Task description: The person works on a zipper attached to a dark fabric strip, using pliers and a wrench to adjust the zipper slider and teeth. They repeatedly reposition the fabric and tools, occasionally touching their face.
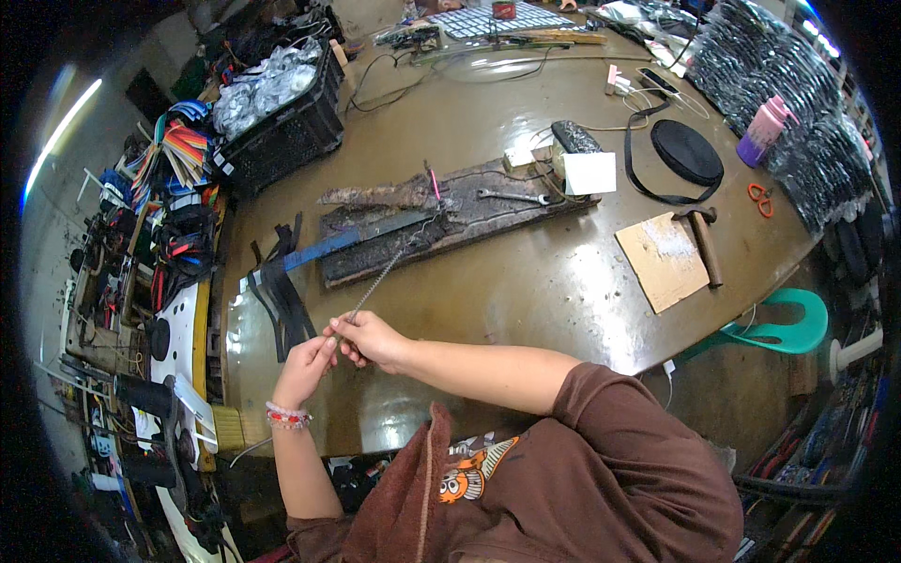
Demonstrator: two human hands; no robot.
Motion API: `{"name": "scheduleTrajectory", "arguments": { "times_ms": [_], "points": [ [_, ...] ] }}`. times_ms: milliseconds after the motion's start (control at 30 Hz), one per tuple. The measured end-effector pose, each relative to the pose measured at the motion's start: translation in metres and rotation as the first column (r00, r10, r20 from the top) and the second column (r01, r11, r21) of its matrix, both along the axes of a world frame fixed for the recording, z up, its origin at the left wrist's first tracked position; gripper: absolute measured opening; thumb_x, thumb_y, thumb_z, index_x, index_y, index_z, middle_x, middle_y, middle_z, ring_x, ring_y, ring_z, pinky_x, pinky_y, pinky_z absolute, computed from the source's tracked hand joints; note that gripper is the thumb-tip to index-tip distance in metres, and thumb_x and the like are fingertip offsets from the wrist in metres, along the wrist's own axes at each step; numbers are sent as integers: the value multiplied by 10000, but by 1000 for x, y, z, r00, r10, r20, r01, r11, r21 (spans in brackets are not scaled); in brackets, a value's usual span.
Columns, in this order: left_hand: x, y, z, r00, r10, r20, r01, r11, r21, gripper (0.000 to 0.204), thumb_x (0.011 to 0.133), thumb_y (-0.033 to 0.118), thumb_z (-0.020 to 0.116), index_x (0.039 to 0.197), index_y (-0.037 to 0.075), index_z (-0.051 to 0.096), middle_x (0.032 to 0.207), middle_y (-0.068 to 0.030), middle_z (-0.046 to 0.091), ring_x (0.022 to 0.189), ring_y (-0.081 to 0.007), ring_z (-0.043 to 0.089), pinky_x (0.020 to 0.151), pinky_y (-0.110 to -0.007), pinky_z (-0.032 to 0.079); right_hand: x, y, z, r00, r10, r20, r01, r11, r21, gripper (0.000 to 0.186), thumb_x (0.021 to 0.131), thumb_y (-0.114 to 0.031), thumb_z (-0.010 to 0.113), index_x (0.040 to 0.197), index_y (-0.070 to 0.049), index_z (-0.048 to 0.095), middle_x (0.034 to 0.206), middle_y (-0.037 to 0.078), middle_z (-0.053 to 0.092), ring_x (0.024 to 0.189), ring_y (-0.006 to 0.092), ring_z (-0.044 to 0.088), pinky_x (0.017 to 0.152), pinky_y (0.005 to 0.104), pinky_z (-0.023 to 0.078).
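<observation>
In the head view, the left hand (305, 369) and right hand (375, 341) meet, fingers pinched closed on a thin grey twisted strand (381, 277), which stretches far-right over a dark worn board (349, 265) on the worktop (526, 291).

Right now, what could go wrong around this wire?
The wire could slip through the right hand, which only pinches it. If its far end is fixed to the board, a tug might jolt the wrench lying there. The black strips near the left hand could get caught.
</observation>
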State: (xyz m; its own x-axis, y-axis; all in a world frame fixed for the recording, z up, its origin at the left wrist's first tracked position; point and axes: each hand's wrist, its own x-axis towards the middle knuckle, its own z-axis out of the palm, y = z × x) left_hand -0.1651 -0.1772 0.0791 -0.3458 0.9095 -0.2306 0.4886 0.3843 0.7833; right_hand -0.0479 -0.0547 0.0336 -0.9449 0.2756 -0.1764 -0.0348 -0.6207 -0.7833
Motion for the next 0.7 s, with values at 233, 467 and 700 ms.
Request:
{"name": "scheduleTrajectory", "arguments": {
  "times_ms": [233, 467, 700],
  "points": [
    [8, 50, 7, 841, -163, -516, 313, 924, 218, 271, 823, 64, 468, 1067, -33, 535, 993, -201, 581, 966, -336, 554, 865, -388, 423, 4, -6, -11, 991, -57, 118, 47, 995, 85, 361, 968, -325, 351, 857, -25, 516, 609, 66, 564, 446, 117, 501, 389, 248, 423],
    [25, 103, 17, 982, -123, -141, 149, 970, 190, 372, 841, 88, 467, 1189, -42, 479, 1030, -191, 609, 977, -264, 586, 861, -327, 444, -7, -21, -17, 987, -136, 87, 131, 990, 57, 349, 971, -253, 278, 861, -8, 500, 614, 93, 562, 434, 137, 486, 375, 263, 388],
    [53, 127, 1, 936, -33, -350, 130, 957, 258, 404, 930, 335, 436, 770, -28, 517, 707, -200, 552, 650, -310, 545, 622, -363, 429, 21, 27, 7, 970, 201, 140, -239, 898, 369, 206, 881, -181, 483, 792, -11, 559, 593, 100, 566, 449, 164, 515, 373, 288, 382]
  ]
}}
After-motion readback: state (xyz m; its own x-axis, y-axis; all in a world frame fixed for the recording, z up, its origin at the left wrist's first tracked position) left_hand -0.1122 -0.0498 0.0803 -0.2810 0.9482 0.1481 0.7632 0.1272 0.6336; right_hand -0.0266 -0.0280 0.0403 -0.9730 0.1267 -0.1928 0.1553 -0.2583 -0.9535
